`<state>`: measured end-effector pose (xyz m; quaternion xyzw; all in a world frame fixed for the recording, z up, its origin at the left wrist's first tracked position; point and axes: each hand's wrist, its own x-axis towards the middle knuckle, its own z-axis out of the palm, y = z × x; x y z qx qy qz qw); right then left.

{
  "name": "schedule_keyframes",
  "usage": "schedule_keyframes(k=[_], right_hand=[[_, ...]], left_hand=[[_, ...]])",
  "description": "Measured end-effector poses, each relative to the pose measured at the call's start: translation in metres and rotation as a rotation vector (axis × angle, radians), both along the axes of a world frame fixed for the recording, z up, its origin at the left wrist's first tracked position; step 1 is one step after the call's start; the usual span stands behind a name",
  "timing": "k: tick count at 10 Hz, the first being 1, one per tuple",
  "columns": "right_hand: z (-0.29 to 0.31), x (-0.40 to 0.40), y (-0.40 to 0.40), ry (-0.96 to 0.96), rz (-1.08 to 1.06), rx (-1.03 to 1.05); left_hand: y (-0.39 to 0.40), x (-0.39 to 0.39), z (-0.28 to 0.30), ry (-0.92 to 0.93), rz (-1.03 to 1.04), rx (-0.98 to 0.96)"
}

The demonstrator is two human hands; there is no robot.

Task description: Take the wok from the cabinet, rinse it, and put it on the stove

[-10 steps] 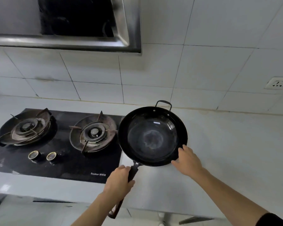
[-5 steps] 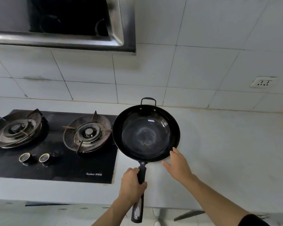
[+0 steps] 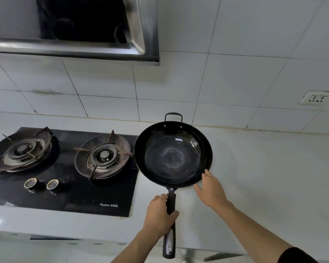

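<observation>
Wok [image 3: 172, 154], empty, gripped at its handle by left hand [image 3: 160, 215]; right hand [image 3: 211, 190] open against rim.

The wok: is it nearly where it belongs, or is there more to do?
Out of the cabinet already: the wok is over the counter. Left hand grips its handle, right hand steadies the rim. Whether it was rinsed I cannot tell. Left: setting it on the nearby burner.

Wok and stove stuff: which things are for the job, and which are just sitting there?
For the job:
- wok
- left hand, gripping its long handle
- right hand, at its rim
- stove

Just there:
- range hood
- wall socket
- two knobs
- countertop
</observation>
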<state>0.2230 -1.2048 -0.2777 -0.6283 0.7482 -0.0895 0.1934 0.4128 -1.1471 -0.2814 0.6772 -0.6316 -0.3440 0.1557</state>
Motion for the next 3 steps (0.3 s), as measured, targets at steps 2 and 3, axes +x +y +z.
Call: schedule_keyframes(k=[2,3], right_hand=[[0.003,0.008,0.006,-0.004,0.002,0.007],[0.01,0.012,0.005,-0.045,0.07,0.004]], left_hand=[[0.005,0.023,0.012,-0.118,-0.09,-0.062],[-0.005,0.04,0.026,-0.153,-0.066,-0.142]])
